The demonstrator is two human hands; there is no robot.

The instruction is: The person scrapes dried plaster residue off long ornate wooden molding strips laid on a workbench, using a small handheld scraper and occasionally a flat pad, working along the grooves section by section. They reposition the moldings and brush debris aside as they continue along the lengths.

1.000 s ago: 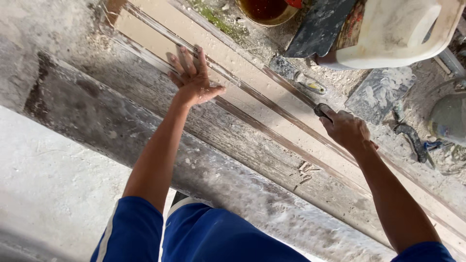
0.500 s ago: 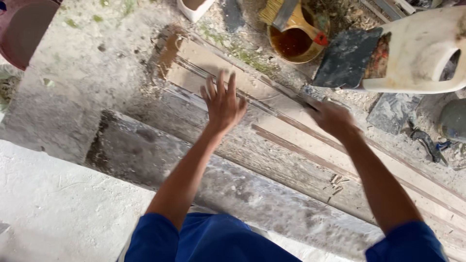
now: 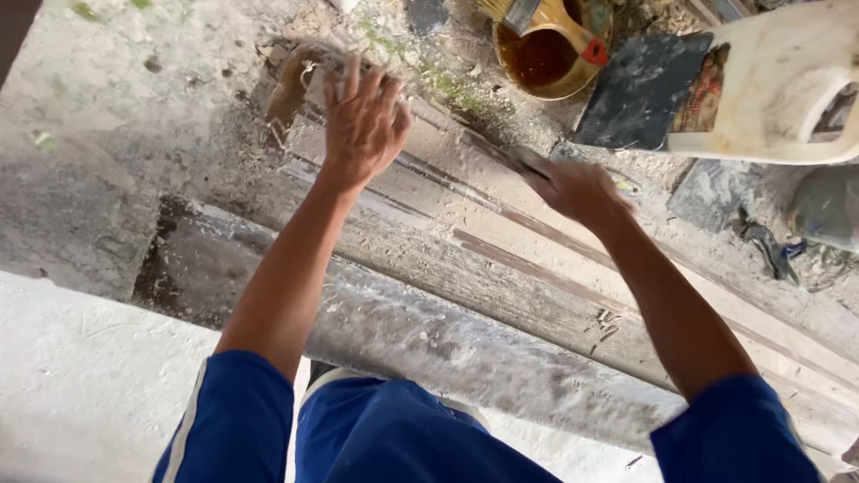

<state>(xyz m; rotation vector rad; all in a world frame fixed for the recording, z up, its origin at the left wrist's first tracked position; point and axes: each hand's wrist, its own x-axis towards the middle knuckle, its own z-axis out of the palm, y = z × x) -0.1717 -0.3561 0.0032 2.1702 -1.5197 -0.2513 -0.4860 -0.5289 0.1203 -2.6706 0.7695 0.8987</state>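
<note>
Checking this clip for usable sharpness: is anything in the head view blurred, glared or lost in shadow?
Head view: the right hand is smeared by motion blur, so what it grips cannot be told; the left hand, flat on the wooden moulding, is softer than its forearm. Light is even daylight with no hard glare; the amber liquid in the pot stays readable.

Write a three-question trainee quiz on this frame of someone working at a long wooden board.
1. True or false: the left hand lies flat on the wooden board.
2. What sits in the container of brown liquid? A) a brush B) a spoon C) a hammer
3. Which hand is nearer the white plastic jug?

Key:
1. True; fingers spread, near the board's end.
2. A; the brush rests in it.
3. The right hand, blurred, so its grip is unclear.
</note>
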